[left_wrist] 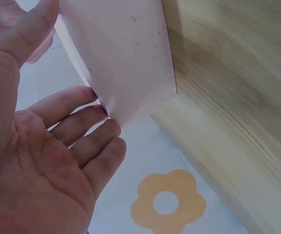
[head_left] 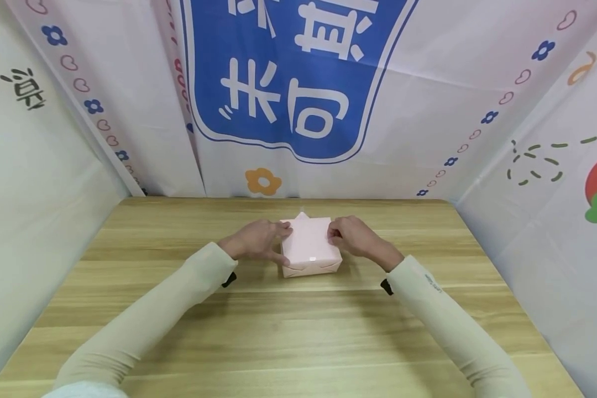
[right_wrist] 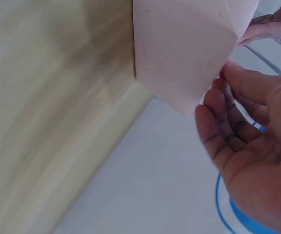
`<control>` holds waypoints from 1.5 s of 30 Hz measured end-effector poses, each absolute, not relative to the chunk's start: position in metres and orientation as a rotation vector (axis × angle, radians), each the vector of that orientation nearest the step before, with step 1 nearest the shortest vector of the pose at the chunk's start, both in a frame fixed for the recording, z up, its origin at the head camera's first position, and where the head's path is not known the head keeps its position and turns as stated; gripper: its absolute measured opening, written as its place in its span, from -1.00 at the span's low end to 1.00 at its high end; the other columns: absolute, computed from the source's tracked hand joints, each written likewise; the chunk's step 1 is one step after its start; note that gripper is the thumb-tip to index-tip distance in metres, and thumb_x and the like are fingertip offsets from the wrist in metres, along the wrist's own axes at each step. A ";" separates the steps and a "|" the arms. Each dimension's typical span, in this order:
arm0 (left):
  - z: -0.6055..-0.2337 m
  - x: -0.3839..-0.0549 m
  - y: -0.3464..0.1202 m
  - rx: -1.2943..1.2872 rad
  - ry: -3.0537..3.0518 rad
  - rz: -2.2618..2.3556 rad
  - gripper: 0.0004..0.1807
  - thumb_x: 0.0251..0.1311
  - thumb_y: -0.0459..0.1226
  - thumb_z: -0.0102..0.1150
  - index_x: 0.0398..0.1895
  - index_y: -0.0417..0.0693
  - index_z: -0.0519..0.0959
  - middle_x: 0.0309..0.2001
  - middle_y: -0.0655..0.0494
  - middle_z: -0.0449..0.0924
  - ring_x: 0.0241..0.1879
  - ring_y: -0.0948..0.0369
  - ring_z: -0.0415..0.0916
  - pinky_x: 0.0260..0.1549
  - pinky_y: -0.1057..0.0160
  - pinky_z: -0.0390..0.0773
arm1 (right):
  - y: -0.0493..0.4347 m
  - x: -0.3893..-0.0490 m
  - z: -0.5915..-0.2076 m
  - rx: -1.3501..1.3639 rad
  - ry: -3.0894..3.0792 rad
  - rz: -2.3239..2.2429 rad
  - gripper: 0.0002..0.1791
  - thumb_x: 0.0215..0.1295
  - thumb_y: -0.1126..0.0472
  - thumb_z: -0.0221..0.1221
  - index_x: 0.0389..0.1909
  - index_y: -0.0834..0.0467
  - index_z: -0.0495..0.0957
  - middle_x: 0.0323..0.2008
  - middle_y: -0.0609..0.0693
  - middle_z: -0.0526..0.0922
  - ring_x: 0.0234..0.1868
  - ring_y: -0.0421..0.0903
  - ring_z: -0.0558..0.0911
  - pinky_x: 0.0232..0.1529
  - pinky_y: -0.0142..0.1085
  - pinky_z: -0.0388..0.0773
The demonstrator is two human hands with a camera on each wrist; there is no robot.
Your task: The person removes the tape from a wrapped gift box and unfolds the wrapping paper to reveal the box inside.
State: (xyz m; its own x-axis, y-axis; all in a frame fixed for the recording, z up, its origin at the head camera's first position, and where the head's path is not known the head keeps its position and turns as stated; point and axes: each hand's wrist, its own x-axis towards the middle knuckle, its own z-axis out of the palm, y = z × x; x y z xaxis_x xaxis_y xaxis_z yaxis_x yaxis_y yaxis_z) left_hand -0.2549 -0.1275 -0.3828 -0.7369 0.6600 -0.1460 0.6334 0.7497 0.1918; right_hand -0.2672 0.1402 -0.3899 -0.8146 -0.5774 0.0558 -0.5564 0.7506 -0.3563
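A pale pink paper box sits on the table, its lid down over the top. A small pointed flap stands up at its far edge. At the box's left side, my left hand is spread, with thumb near the front corner and fingertips touching the lid's edge. My right hand has bent fingers and pinches the lid's right edge between thumb and forefinger. Faint specks mark the box's side in the left wrist view. The right wrist view shows the opposite side beside the curled fingers.
The wood-grain table stretches toward me and to both sides. Behind its far edge hangs a white printed cloth with a blue sign and an orange flower. Similar cloth walls flank the table on left and right.
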 end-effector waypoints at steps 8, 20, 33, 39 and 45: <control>-0.383 -0.256 -0.128 1.034 2.744 0.172 -0.04 0.04 0.20 0.34 0.40 -0.21 0.33 0.45 -0.15 0.23 0.33 -0.10 0.37 0.34 0.05 0.38 | 0.142 -0.265 -0.392 -0.876 2.875 -0.665 -0.94 0.29 0.30 0.27 -0.36 0.18 0.70 -0.43 -0.02 0.66 -0.42 -0.18 0.54 -0.34 -0.37 0.52; -0.382 -0.255 -0.128 1.011 2.742 0.194 -0.03 0.06 0.20 0.33 0.42 -0.18 0.30 0.47 -0.13 0.20 0.39 -0.09 0.29 0.37 0.02 0.34 | 0.146 -0.270 -0.394 -0.912 2.814 -0.584 -0.94 0.42 0.27 0.14 -0.23 0.16 0.57 -0.41 -0.03 0.56 -0.38 -0.17 0.47 -0.34 -0.35 0.45; -0.384 -0.255 -0.130 1.017 2.741 0.213 -0.03 0.05 0.19 0.34 0.41 -0.18 0.30 0.47 -0.12 0.20 0.38 -0.08 0.31 0.37 0.03 0.35 | 0.156 -0.269 -0.408 -1.071 2.902 -0.737 -0.92 0.34 0.27 0.23 -0.31 0.14 0.70 -0.33 -0.02 0.68 -0.38 -0.20 0.55 -0.33 -0.36 0.53; -0.385 -0.255 -0.130 1.043 2.746 0.202 -0.04 0.05 0.19 0.34 0.41 -0.20 0.31 0.46 -0.14 0.22 0.37 -0.09 0.33 0.35 0.05 0.37 | 0.157 -0.276 -0.409 -0.927 2.803 -0.852 -0.94 0.33 0.26 0.24 -0.31 0.13 0.67 -0.38 -0.05 0.67 -0.40 -0.22 0.53 -0.35 -0.41 0.53; -0.384 -0.255 -0.129 1.043 2.751 0.213 -0.05 0.04 0.18 0.35 0.40 -0.20 0.33 0.45 -0.15 0.22 0.34 -0.11 0.36 0.34 0.04 0.38 | 0.154 -0.275 -0.411 -1.106 2.884 -0.631 -0.92 0.42 0.31 0.12 -0.31 0.16 0.54 -0.33 0.00 0.56 -0.31 -0.15 0.47 -0.25 -0.31 0.49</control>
State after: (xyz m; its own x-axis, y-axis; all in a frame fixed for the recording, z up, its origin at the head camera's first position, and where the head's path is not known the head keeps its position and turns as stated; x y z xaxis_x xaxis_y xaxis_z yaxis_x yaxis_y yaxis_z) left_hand -0.2548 -0.1294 -0.3836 -0.7340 0.6671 -0.1274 0.6395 0.7420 0.2010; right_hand -0.2754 0.1540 -0.4114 -0.7538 -0.6396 0.1508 -0.6441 0.6737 -0.3622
